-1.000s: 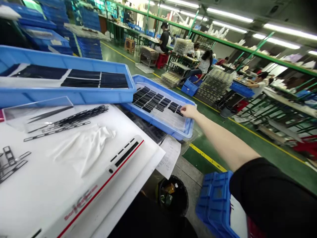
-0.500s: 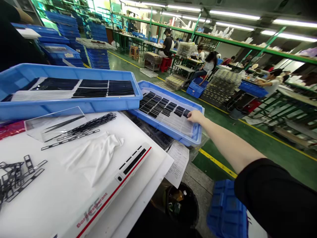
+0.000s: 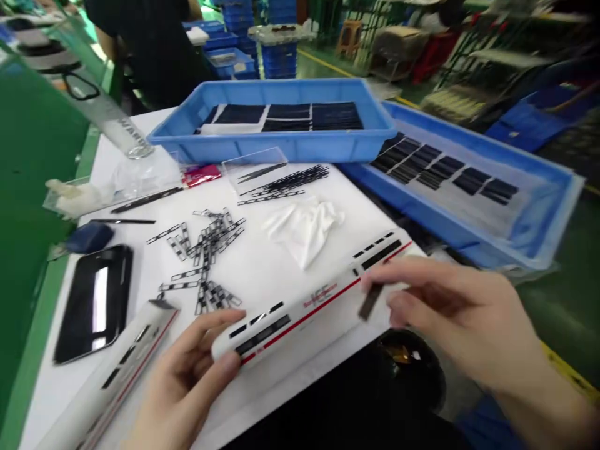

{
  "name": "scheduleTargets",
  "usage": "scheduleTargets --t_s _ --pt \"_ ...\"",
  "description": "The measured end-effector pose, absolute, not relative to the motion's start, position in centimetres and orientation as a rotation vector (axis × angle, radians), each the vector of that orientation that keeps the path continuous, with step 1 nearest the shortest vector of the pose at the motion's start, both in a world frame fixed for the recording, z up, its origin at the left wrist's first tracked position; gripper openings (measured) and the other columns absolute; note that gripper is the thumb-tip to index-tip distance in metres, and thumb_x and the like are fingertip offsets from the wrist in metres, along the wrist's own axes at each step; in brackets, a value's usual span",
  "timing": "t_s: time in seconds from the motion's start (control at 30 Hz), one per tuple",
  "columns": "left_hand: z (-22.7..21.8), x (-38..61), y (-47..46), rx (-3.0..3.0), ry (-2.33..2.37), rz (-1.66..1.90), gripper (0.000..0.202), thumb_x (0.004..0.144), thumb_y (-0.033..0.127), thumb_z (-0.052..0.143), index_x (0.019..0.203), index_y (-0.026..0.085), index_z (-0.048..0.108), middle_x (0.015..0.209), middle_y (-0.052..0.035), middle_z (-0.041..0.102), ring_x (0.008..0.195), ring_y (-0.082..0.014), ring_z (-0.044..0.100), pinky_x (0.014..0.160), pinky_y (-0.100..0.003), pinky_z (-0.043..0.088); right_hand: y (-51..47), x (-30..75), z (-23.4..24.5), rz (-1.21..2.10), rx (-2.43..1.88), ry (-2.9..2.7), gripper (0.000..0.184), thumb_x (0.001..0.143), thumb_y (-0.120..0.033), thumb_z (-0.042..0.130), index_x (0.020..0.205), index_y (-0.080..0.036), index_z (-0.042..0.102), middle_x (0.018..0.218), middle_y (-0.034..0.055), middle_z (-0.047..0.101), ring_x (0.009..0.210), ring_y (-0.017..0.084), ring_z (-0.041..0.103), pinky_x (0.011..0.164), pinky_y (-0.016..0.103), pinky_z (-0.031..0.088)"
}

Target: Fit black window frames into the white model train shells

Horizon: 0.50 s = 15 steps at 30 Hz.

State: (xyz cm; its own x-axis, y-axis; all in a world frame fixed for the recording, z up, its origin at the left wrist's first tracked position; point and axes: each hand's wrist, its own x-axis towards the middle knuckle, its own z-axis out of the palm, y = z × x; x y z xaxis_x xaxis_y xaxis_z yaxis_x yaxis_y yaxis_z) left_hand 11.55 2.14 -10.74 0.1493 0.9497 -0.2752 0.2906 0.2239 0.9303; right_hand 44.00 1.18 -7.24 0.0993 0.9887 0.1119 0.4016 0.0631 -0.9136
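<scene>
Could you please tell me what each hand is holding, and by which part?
The left hand grips a white ICE-printed panel by its lower-left end. The right hand pinches a small black strip by its upper end, between thumb and fingers.

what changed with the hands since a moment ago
The right hand has left the blue tray and now pinches a black strip beside a white red-striped bar, which the left hand grips. Both trays and the white cloth stayed put.

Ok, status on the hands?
Left hand grips white ICE train shell. Right hand holds black strip against it. Loose black clips lie beyond.
</scene>
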Motion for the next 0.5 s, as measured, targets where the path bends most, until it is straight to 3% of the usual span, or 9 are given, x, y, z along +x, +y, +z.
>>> scheduleTargets --t_s 0.1,0.23,0.37,0.5 --pt "-9.9 13.3 1.9 1.077 1.367 0.817 0.027 0.091 0.046 0.079 0.115 0.032 0.076 0.101 -0.0044 0.083 0.088 -0.0242 0.077 0.081 -0.031 0.065 -0.1 38.6 -8.1 1.029 -1.368 -1.151 0.015 0.093 -0.021 0.076 0.099 -0.032 0.083 0.087 -0.0034 0.082 0.051 0.009 0.067 0.050 0.018 0.060" --pt "-9.7 14.0 1.7 0.945 1.268 0.833 0.029 0.090 0.045 0.082 0.116 0.033 0.076 0.108 -0.0020 0.082 0.090 -0.0183 0.073 0.081 -0.022 0.060 0.0 35.4 -8.9 1.187 -1.310 -0.917 0.042 0.088 -0.018 0.084 0.125 -0.033 0.073 0.086 -0.0041 0.083 0.060 0.012 0.076 0.051 0.016 0.063" --pt "-10.0 13.7 1.7 0.928 1.232 0.848 0.035 0.085 0.045 0.087 0.115 0.029 0.077 0.114 -0.0040 0.081 0.095 -0.0189 0.072 0.081 -0.021 0.058 0.2 34.2 -8.6 1.226 -1.272 -0.790 0.016 0.092 -0.022 0.081 0.107 -0.028 0.077 0.084 -0.0030 0.083 0.072 0.014 0.082 0.055 0.012 0.064" --pt "-10.1 13.7 1.8 0.904 1.225 0.836 0.036 0.084 0.045 0.088 0.115 0.030 0.077 0.113 -0.0045 0.080 0.092 -0.0198 0.071 0.079 -0.025 0.059 0.1 33.7 -8.5 1.231 -1.251 -0.713 0.011 0.091 -0.022 0.083 0.101 -0.028 0.080 0.086 -0.0021 0.084 0.073 0.013 0.082 0.059 0.011 0.064"
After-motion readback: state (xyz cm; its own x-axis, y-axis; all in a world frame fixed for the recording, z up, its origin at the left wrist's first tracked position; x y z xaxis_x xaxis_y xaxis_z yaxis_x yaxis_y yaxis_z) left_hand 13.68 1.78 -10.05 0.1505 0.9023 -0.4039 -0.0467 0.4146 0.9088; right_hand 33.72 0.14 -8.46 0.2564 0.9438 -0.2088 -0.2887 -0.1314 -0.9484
